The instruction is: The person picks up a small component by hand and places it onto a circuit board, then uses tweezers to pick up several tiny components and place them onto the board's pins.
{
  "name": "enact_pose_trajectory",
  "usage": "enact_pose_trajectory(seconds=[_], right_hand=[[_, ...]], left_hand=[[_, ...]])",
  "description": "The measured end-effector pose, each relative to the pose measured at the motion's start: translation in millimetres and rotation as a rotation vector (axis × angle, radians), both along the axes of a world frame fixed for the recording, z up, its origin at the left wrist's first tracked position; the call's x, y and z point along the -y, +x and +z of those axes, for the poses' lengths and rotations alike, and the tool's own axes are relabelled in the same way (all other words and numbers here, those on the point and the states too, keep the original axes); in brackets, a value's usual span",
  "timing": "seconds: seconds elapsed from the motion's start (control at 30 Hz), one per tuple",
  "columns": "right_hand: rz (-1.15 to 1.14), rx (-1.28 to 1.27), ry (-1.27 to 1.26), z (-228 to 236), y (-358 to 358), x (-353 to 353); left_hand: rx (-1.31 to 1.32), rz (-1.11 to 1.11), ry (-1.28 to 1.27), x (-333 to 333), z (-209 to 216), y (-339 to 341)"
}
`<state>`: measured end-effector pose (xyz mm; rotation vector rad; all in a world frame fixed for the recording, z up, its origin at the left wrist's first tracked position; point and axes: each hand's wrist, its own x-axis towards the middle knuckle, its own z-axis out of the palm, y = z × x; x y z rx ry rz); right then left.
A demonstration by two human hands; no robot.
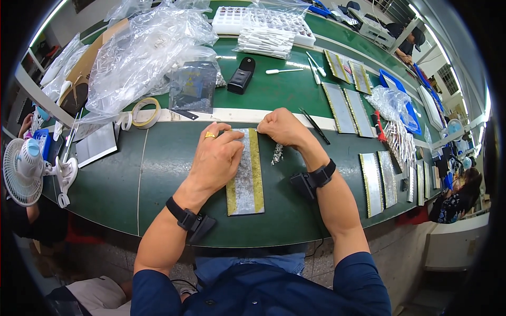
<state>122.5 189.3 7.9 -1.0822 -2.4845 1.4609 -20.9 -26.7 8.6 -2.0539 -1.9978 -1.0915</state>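
Left hand (216, 158), fingers bent, overlies a mottled, yellow-edged oblong plate (244, 189); right hand (283, 128) curls at its top-right corner; both grasps unclear.

Navy sleeves (360, 282), black wristbands (322, 176), gold ring (210, 135)

A dark green bench top (171, 163), crossed by a cream strip (232, 114), carries on its near part a flat grey rectangular plate with yellow bands along its long edges (243, 181) and, just beside it, a small silvery clump (277, 152). Black slender tweezers (315, 126) lie near the strip, and a round roll of tan tape (143, 125) sits at the left. Beyond the strip rest a black flap-topped pouch (241, 78), a slim white stick-like tool (284, 70) and a pair of long grey, yellow-edged plates (340, 109).
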Motion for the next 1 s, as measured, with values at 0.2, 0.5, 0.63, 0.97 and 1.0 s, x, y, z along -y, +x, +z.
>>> enact_pose_trajectory(seconds=[0.2, 0.5, 0.63, 0.97, 1.0], right_hand=[[-0.009, -0.006, -0.014, 3, -1, 2], [-0.069, -0.054, -0.096, 24, 2, 9], [-0.104, -0.104, -0.072, 53, 19, 1], [0.049, 0.165, 0.175, 57, 55, -31], [0.038, 0.161, 0.19, 55, 56, -31]], left_hand=[[0.01, -0.004, 0.003, 0, -1, -1], [-0.023, 0.006, 0.011, 2, 3, -2], [0.002, -0.005, 0.023, 1, 4, 0], [0.06, -0.019, 0.01, 1, 2, 0], [0.059, -0.019, 0.01, 2, 2, 0]])
